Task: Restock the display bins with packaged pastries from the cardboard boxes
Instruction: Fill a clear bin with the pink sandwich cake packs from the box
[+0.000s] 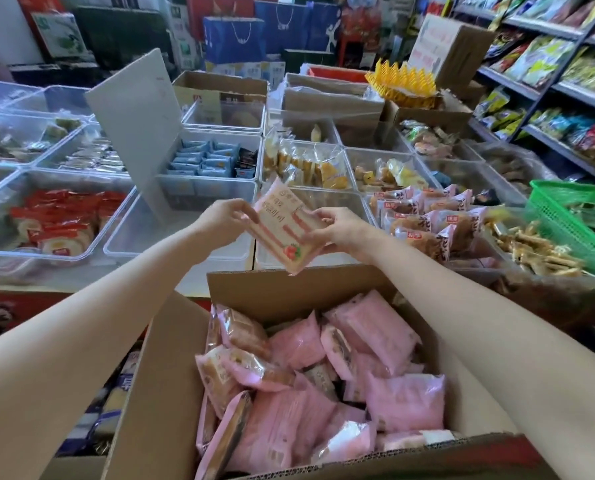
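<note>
Both hands, left [225, 220] and right [341, 228], pinch pink pastry packet [282, 226]; fingertips hidden behind it; print unreadable.

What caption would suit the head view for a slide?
Both hands, left and right, hold one pink pastry packet above an open cardboard box of similar packets.

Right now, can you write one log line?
left hand: holds pink pastry pack | right hand: holds it too | cardboard box: open, full

The cardboard box [171, 375] ran off the frame at six o'clock. Print on the pink packet [282, 225] was unreadable; shelf goods [545, 60] at two o'clock blurred.
</note>
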Action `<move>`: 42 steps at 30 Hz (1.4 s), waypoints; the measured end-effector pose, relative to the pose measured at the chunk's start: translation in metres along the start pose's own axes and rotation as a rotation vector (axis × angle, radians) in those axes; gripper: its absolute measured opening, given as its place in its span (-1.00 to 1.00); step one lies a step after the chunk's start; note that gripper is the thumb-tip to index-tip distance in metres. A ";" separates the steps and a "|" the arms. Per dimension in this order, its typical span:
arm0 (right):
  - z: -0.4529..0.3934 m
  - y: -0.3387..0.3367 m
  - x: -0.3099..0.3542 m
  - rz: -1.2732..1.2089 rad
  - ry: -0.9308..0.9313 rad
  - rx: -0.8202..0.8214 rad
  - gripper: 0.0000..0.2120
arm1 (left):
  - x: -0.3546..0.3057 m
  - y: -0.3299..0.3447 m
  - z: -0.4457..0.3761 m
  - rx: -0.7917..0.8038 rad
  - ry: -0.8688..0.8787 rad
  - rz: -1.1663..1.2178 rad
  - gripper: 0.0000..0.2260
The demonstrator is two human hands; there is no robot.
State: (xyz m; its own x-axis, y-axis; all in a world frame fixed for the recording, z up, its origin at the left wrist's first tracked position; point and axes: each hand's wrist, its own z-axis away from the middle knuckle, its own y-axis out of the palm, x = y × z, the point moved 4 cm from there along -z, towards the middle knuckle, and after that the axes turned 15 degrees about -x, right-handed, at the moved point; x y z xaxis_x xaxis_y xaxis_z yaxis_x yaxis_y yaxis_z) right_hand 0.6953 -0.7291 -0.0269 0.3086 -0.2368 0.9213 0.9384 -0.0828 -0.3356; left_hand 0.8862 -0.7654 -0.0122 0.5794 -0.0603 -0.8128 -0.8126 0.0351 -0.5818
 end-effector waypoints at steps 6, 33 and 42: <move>-0.067 -0.023 -0.011 0.046 0.043 -0.064 -0.68 | 0.022 0.027 -0.042 0.046 -0.113 0.011 -0.69; -0.267 0.013 -0.071 1.145 -0.269 -0.143 -0.79 | 0.075 0.115 -0.159 0.145 0.324 -0.624 -0.56; -0.336 0.037 -0.119 1.168 -0.263 -0.157 -0.74 | 0.097 0.135 -0.197 0.142 0.389 -0.614 -0.58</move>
State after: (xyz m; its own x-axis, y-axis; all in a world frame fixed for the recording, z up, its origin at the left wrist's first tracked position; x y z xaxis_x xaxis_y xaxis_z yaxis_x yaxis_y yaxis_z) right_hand 0.6413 -1.0291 -0.2153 0.9976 -0.0445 0.0524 0.0491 -0.0717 -0.9962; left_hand 0.8196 -0.9630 -0.1637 0.8411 -0.4587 -0.2867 -0.3185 0.0086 -0.9479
